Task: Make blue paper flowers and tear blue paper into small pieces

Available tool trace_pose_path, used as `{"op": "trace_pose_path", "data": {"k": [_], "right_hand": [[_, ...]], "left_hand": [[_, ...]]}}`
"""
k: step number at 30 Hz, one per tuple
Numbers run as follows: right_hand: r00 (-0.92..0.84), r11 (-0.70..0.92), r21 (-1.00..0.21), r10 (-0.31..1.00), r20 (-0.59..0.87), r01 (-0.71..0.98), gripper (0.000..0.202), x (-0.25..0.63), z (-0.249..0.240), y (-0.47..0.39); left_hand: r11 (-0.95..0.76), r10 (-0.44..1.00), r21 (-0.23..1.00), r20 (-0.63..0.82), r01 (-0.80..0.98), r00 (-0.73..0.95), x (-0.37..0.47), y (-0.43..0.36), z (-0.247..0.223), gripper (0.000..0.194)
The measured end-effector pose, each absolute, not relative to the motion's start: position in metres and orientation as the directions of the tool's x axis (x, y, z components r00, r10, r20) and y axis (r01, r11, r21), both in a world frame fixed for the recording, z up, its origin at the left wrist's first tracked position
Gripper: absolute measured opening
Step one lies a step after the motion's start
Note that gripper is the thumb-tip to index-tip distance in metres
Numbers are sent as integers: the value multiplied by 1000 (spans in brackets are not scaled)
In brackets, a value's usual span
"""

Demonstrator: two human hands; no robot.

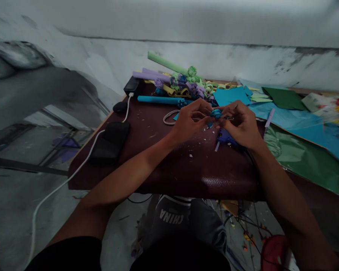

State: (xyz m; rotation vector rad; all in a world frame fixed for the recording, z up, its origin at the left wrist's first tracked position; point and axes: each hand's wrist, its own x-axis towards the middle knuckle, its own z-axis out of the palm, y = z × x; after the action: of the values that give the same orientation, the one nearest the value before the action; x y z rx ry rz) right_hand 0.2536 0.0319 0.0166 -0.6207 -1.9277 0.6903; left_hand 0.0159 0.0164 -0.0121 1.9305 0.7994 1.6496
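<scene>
Paper bundle — blue, between left hand and right hand, both pinching it

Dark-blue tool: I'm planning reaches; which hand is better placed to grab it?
Probably the right hand: it is nearer the dark-blue tool than the left hand. Both hold the blue paper piece.

A short black sleeve is seen at the lower left of the frame, and a black top at bottom centre. Above it, dark grey legwear is marked with white lettering, "CHINA", and banded with white stripes.
</scene>
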Motion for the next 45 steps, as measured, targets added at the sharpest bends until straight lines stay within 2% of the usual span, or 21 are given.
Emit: {"op": "trace_pose_path", "data": {"k": [3, 8, 15, 20, 25, 30, 36, 39, 45], "right_hand": [[-432, 733, -672, 642, 633, 104, 29, 250, 20, 28], [-403, 714, -689, 671, 622, 124, 32, 246, 24, 22], [-401, 711, -688, 678, 616, 144, 31, 245, 28, 19], [-438, 757, -633, 630, 641, 163, 30, 247, 35, 16], [-375, 770, -600, 633, 677, 215, 31, 247, 37, 14], [-324, 779, -589, 626, 710, 215, 31, 244, 35, 13], [-302, 741, -621, 671, 677, 256, 36, 241, 37, 10], [-290, 756, -610, 655, 698, 238, 37, 240, 37, 11], [-270, 741, -633, 672, 690, 224, 32, 240, 34, 16]], "left_hand": [[-720, 692, 677, 717, 151, 86, 17, 15, -14, 56], [-741, 671, 667, 736, 71, 94, 19, 15, -13, 53], [-807, 590, 583, 800, 94, 110, 16, 12, -7, 42], [-833, 551, 538, 828, 126, 107, 17, 7, -4, 33], [-886, 457, 446, 885, 127, 85, 18, 7, 0, 21], [-897, 411, 379, 905, 227, 112, 17, 8, -1, 23], [-903, 385, 352, 917, 245, 101, 17, 9, -4, 19], [-903, 375, 342, 923, 260, 87, 19, 8, -4, 19], [-903, 302, 266, 951, 338, 58, 22, 4, -5, 18]]}}
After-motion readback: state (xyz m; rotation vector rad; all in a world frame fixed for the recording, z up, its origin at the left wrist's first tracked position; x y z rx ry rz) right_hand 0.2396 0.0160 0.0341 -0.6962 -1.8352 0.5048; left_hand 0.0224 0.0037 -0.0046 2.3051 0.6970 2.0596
